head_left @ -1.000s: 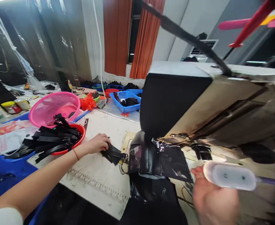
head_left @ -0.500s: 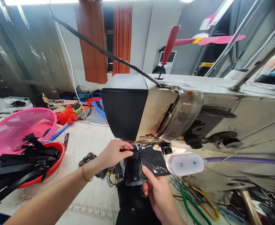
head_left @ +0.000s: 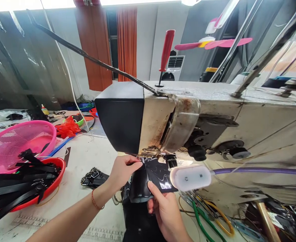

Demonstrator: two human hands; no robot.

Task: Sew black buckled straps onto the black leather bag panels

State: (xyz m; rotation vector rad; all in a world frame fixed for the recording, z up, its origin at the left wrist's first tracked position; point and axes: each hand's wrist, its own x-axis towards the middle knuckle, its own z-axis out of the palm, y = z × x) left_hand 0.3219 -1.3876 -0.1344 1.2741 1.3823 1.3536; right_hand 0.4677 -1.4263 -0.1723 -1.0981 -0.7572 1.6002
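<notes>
A large worn sewing machine [head_left: 213, 117] fills the right half of the view, its head ending in a black cover [head_left: 121, 116]. Under the head sits a shiny black leather piece [head_left: 158, 176] on the machine's black post. My left hand [head_left: 122, 168] reaches in from the left and pinches the piece's upper left edge, close under the head. From below, my right hand [head_left: 164, 206] grips the lower edge of the same piece. A white oblong lamp [head_left: 190, 177] hangs just right of the piece.
A red bowl [head_left: 54, 183] heaped with black straps and a pink mesh basket [head_left: 16, 139] stand at the left. Black buckled pieces [head_left: 93, 177] lie on the white table by my left wrist. A red-handled screwdriver [head_left: 166, 53] stands on the machine top. Green and yellow cables [head_left: 208, 218] lie at lower right.
My left hand left the strap pieces on the table and came up to the leather under the machine head. My right hand rose to grip its lower edge. The view swung right.
</notes>
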